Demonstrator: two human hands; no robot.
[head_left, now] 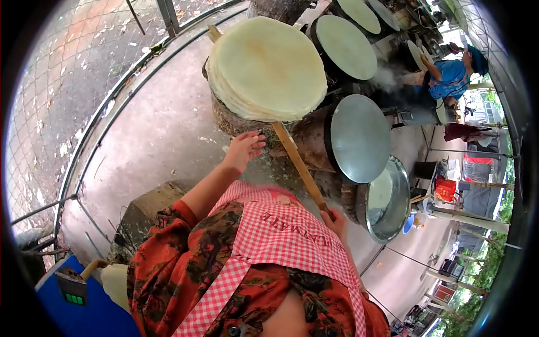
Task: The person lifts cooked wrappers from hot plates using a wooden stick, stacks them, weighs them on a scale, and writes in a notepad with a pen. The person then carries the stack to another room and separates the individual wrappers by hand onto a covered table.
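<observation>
My right hand (pixel 335 224) is wrapped around the near end of a long flat wooden stick (pixel 300 165). The stick's far part passes out of sight at the near edge of a stack of thin round pancakes (pixel 266 67), which sits on a rough, round stand (pixel 224 109). A light wooden end (pixel 214 32) pokes out on the stack's far left; whether it belongs to the same stick I cannot tell. Just below the stack, my left hand (pixel 245 150) hangs in the air, empty, its fingers loosely bent and apart.
A bare round griddle (pixel 360 139) stands right of the stack, with a metal basin (pixel 396 199) of pale batter nearer me. Farther griddles hold pale rounds (pixel 346 48). A person in a blue shirt (pixel 449 78) works there amid steam. A stone block (pixel 160 199) stands at left.
</observation>
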